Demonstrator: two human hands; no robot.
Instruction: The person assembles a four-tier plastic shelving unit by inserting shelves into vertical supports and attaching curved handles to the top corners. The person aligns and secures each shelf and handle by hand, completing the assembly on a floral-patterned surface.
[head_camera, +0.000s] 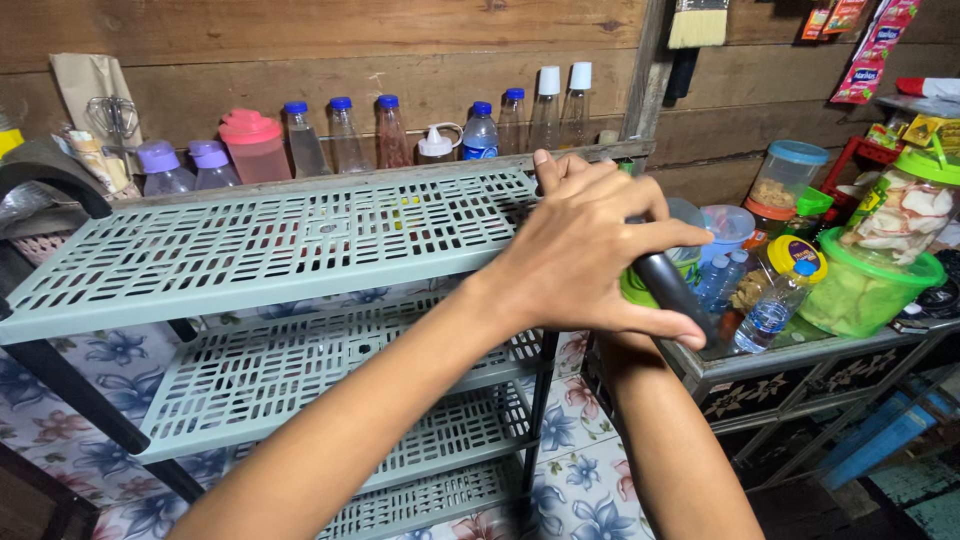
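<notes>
My left hand (590, 250) reaches across and closes around a black tube (672, 292) at the right front corner of a grey-green plastic shelf rack (250, 250). The tube slants down to the right from my fist. My right forearm (650, 420) rises from below to just under the left hand, which hides my right hand. The rack has several slotted tiers on black posts, and its top tier is tilted.
Bottles with blue, white and purple caps (390, 130) line the wooden wall behind the rack. To the right, a small table (800, 350) carries plastic jars, a green-lidded tub of crackers (880, 260) and a water bottle (775, 300). The floor is flowered tile.
</notes>
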